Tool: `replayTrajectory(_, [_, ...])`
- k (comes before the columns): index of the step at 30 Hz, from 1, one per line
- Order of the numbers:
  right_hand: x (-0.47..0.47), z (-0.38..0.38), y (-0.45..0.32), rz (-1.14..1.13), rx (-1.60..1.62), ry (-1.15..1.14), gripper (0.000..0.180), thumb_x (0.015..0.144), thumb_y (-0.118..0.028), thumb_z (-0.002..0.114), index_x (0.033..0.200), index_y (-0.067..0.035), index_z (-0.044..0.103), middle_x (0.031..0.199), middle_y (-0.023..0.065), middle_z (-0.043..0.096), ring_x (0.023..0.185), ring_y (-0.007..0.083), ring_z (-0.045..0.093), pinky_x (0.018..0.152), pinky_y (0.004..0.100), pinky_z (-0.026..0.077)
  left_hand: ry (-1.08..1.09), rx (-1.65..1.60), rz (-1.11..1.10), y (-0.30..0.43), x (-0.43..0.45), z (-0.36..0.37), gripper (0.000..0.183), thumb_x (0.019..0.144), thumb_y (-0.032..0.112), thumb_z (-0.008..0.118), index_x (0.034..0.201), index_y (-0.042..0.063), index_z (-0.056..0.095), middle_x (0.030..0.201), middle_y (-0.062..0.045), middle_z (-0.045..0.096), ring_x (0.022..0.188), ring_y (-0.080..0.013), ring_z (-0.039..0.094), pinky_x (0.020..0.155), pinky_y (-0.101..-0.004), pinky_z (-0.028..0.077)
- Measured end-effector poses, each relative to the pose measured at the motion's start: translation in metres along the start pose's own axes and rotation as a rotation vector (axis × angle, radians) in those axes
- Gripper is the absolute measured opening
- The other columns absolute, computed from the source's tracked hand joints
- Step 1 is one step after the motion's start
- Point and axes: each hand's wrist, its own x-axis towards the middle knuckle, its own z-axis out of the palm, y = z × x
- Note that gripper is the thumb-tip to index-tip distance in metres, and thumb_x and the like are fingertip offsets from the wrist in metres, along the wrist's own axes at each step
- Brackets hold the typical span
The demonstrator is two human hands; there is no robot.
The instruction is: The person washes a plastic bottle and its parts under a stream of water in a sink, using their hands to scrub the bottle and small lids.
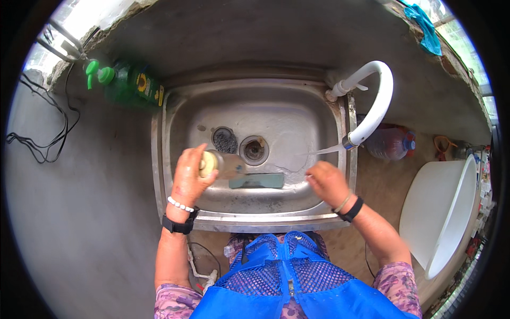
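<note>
My left hand (pixel 191 171) grips a clear container with a pale yellow lid (pixel 208 164), held tilted over the left part of the stainless steel sink (pixel 295 119). The container's body is blurred. Over the right part of the sink, my right hand (pixel 326 181) has its fingers curled; whether it holds something cannot be told. Water runs from the white curved faucet (pixel 384 95) into the basin near it. A dark scouring pad (pixel 225 141) lies on a small round dish left of the drain (pixel 254 150). Below the drain is a flat grey-green bar (pixel 263 180).
A green pump bottle (pixel 131 85) stands at the sink's back left. Right of the sink are a large plastic bottle (pixel 386 142) and a big white tub (pixel 434 211). Black cables (pixel 59 135) hang at the left wall; a turquoise cloth (pixel 426 30) hangs at upper right.
</note>
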Motion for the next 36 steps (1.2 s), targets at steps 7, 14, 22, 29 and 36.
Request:
replayTrajectory(7, [0.031,0.014,-0.027,-0.046,0.268,-0.037,0.102,0.057,-0.038,0.082,0.138,-0.005,0.03,0.113,0.0217,0.055,0.101,0.0379,0.055,0.089,0.043,0.044,-0.292,-0.515,0.108,0.07,0.042,0.054,0.055,0.072,0.022,0.071,0.122,0.008,0.054,0.105,-0.013,0.058,0.095,-0.0272,0.057,0.084,-0.0353,0.046])
replayTrajectory(14, [0.013,0.006,-0.01,0.276,0.208,-0.091,0.076,0.061,-0.037,0.078,0.121,-0.003,0.046,0.1,0.02,0.06,0.094,0.0361,0.059,0.081,0.0417,0.047,-0.291,-0.267,-0.117,0.082,0.062,0.123,0.044,0.087,0.041,0.051,0.1,0.001,0.062,0.086,-0.019,0.063,0.085,-0.0354,0.061,0.077,-0.0406,0.046])
replayTrajectory(22, [0.004,-0.008,-0.016,0.497,0.016,-0.22,0.066,0.063,-0.042,0.073,0.109,-0.001,0.05,0.093,0.0206,0.061,0.089,0.0365,0.06,0.078,0.0437,0.048,-0.795,-0.566,-0.54,0.076,0.079,0.158,0.063,0.087,0.055,0.045,0.114,0.0,0.056,0.092,-0.018,0.062,0.076,-0.0255,0.063,0.064,-0.0358,0.052])
replayTrajectory(29, [0.007,-0.023,-0.002,0.539,0.027,-0.207,0.066,0.063,-0.042,0.073,0.111,-0.002,0.05,0.093,0.0211,0.062,0.088,0.036,0.061,0.078,0.0427,0.048,-0.783,-1.03,-0.411,0.069,0.079,0.162,0.062,0.082,0.042,0.06,0.127,0.002,0.046,0.103,-0.011,0.055,0.08,-0.0155,0.057,0.058,-0.0294,0.054])
replayTrajectory(36, [0.005,-0.018,-0.002,0.559,-0.086,-0.131,0.064,0.064,-0.039,0.074,0.11,-0.002,0.049,0.095,0.0206,0.061,0.088,0.0361,0.061,0.076,0.0431,0.048,-0.485,-0.349,-0.674,0.055,0.093,0.159,0.065,0.08,0.055,0.057,0.101,-0.006,0.057,0.088,-0.022,0.064,0.079,-0.0316,0.064,0.063,-0.0372,0.053])
